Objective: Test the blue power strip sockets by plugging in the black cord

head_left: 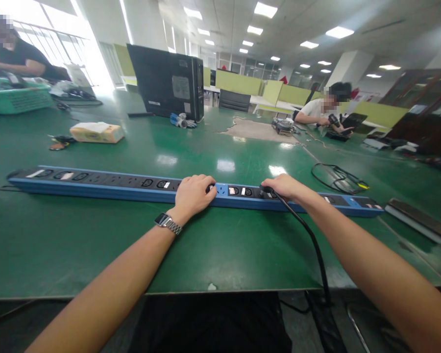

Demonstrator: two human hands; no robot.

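Note:
A long blue and black power strip [154, 193] lies across the green table, with rows of sockets along its top. My left hand [194, 195], a metal-banded watch at its wrist, grips the strip near its middle, fingers over the far side and thumb on top. Something small and black shows beside that thumb, too hidden to name. Farther right, my right hand [283, 186] is closed on a black plug [266, 190] at a socket; how deep it sits I cannot tell. Its black power cord [312, 240] curves down over the table's front edge.
Behind the strip are a tissue pack [97, 132], a black computer case [165, 81] and a coiled black cable [338, 177]. A dark bar [421, 220] lies at the right. One person sits by a green basket [18, 95]; another person [323, 108] handles a device.

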